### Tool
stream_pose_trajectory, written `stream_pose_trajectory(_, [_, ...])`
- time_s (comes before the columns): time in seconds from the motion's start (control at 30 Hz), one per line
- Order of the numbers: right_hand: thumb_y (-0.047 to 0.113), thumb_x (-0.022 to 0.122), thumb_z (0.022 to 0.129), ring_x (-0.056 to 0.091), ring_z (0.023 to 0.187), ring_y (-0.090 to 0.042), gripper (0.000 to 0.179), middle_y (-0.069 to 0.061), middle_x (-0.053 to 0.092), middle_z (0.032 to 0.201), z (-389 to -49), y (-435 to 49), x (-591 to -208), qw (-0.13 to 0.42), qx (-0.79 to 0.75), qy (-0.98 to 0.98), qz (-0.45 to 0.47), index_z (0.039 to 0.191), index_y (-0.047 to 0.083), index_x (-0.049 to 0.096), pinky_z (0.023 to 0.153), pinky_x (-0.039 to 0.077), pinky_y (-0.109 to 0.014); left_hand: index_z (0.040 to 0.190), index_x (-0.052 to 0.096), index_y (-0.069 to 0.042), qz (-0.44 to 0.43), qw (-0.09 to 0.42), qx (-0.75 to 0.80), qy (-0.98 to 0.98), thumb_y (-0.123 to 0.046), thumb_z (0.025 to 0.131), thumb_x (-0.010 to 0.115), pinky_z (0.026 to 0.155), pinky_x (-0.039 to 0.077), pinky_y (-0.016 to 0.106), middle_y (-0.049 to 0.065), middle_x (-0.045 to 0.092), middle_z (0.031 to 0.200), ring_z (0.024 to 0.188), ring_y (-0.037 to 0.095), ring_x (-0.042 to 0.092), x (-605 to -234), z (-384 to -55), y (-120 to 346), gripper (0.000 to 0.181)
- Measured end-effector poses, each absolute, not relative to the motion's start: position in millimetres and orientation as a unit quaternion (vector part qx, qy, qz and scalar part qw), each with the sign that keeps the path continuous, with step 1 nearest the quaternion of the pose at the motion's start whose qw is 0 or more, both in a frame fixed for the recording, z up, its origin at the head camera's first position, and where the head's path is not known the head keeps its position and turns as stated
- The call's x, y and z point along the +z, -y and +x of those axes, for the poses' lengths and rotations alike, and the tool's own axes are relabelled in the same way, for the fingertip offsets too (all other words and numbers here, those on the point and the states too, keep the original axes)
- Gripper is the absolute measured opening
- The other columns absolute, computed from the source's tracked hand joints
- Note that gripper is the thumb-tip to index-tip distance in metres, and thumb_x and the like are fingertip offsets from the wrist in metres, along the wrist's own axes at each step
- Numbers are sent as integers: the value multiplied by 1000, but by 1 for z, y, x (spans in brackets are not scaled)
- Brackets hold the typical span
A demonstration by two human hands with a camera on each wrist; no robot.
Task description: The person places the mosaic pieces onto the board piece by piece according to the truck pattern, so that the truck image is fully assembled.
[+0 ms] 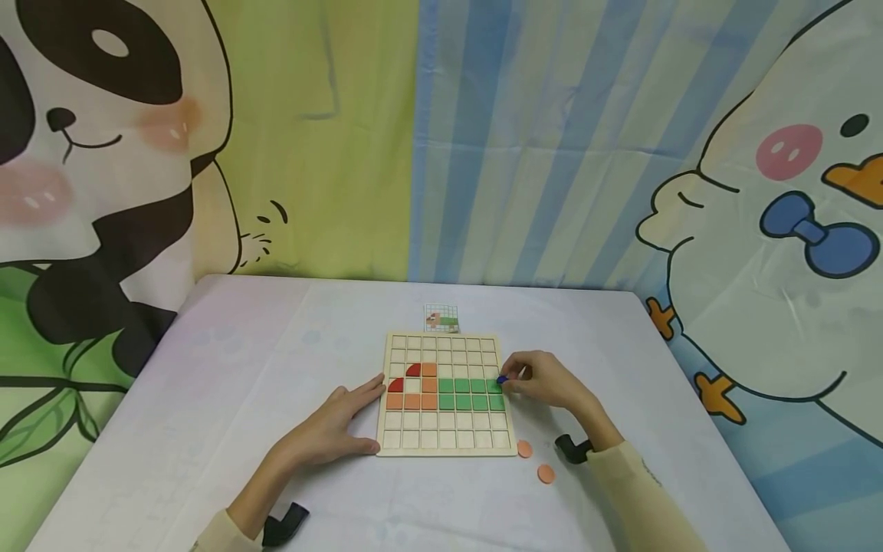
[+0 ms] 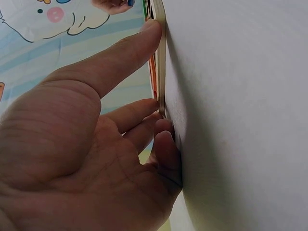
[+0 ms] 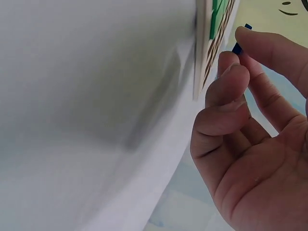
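Observation:
A square wooden grid board (image 1: 448,439) lies flat on the table, with green, orange and red tiles set in its middle rows. My right hand (image 1: 547,381) pinches a small blue piece (image 1: 502,379) between thumb and index finger at the board's right edge, beside the green tiles (image 1: 472,394). In the right wrist view the blue piece (image 3: 242,39) shows between thumb and fingertip. My left hand (image 1: 329,428) rests at the board's left edge, thumb and fingertips touching its side with the fingers extended. In the left wrist view the thumb presses the board's edge (image 2: 161,57).
Two round orange pieces (image 1: 546,474) lie on the white table (image 1: 441,506) near the board's lower right corner. Behind the board is a small picture card (image 1: 441,317) with a coloured grid. Curtains (image 1: 538,138) with cartoon animals hang beyond the table.

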State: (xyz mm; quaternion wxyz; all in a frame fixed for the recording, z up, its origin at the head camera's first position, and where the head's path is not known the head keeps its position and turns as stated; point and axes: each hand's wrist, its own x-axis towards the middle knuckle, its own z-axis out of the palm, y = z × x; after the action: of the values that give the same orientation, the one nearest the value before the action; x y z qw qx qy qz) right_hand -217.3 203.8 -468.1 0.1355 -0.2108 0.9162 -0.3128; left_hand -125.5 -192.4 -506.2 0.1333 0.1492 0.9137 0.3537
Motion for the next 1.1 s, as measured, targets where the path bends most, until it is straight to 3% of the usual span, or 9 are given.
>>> stream_pose_trajectory(0.53, [17,78,95,60,77,-13,11,0,74,96,-215,-165,-464,153,-316,-903,-248,104,11,76,70,49,-24,161,47,-15,150,131,352,-915,-27,78,94,86,40,26,-6,31,176,103,13,39,-506,-125,193,96])
stream_pose_trajectory(1.1, [14,77,97,61,72,-11,11,-3,74,94,-212,-130,-464,147,-323,-895,-269,106,9,77,67,48,-23,161,48,-14,165,123,359,-910,-30,79,93,88,41,26,-5,31,176,102,14,39,-505,-124,196,95])
